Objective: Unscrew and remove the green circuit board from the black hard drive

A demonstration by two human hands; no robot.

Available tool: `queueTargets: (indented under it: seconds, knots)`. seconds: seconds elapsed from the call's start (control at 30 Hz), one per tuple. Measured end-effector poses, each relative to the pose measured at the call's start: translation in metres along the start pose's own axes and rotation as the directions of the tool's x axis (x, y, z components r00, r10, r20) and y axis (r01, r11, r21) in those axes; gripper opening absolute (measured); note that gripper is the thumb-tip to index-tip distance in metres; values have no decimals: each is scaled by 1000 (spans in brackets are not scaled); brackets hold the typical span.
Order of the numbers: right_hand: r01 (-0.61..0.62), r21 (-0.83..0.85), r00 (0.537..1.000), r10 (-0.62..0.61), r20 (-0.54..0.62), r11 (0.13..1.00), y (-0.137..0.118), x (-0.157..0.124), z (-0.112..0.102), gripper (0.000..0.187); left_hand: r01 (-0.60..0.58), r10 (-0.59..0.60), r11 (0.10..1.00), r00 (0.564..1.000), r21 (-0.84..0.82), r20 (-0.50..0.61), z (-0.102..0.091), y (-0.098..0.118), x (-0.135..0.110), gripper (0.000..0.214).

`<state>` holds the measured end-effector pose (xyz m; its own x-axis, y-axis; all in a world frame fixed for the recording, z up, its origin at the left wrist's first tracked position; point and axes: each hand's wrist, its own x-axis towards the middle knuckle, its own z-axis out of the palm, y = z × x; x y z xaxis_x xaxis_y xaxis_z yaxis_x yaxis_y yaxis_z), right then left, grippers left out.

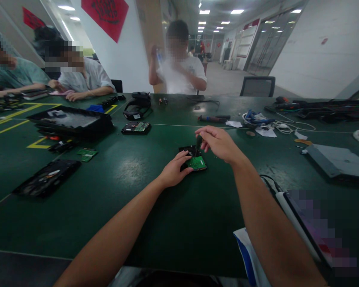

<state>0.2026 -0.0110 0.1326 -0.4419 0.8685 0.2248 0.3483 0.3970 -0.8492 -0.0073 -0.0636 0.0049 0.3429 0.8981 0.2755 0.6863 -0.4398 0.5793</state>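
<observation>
A hard drive [198, 163] with a green circuit board lies on the dark green table in front of me. My left hand [176, 169] steadies it from the left, fingers over its far part and thumb by its near edge. Upright over the drive is a screwdriver [198, 142] with a dark handle. My right hand [217, 142] grips that handle from above, fingers closed around it. The screwdriver's tip meets the drive near the board's far edge; exactly what it touches is too small to tell.
On the left are a black tray [74, 117], another hard drive [137, 127], a loose circuit board [87, 154] and a black casing [48, 178]. To the right lie a grey metal box [339, 159], cables [283, 126] and a tablet-like device [302, 227]. People sit across the table.
</observation>
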Motion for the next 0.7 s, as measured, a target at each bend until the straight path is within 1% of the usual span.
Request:
queueTargets:
  seconds: [0.1, 0.2, 0.27, 0.37, 0.43, 0.5, 0.6, 0.7]
  knots:
    - [15, -31, 1000, -15, -12, 999, 0, 0, 1, 28, -1, 1, 1000, 1000, 0, -2, 1, 0, 0, 57]
    - [39, -100, 997, -46, -66, 994, -1, -1, 1, 26, -5, 5, 1000, 1000, 1, -4, 1, -1, 0, 57]
    - [30, -141, 992, -46, -114, 990, -1, -2, 1, 25, -5, 5, 1000, 1000, 2, -5, 1, -1, 0, 57]
    - [-16, -180, 987, -14, -163, 984, -1, -2, 2, 22, -5, 5, 1000, 1000, 1, -8, 1, -1, 0, 56]
    - [-21, -149, 989, -1, -148, 989, -1, -2, 1, 19, -8, 8, 1000, 1000, -2, -12, 1, 0, 0, 56]
    - [-5, -89, 994, -4, -105, 996, 0, -1, 1, 19, -8, 8, 1000, 1000, -4, -13, 1, 0, 0, 56]
    - [19, -22, 999, -20, -38, 1000, 4, 1, 2, 28, 0, 0, 1000, 1000, -5, -10, 1, 0, 0, 57]
    - [2, 45, 1000, -1, -17, 999, 8, 3, 4, 32, -2, 2, 1000, 1000, -7, -5, 0, 1, 0, 57]
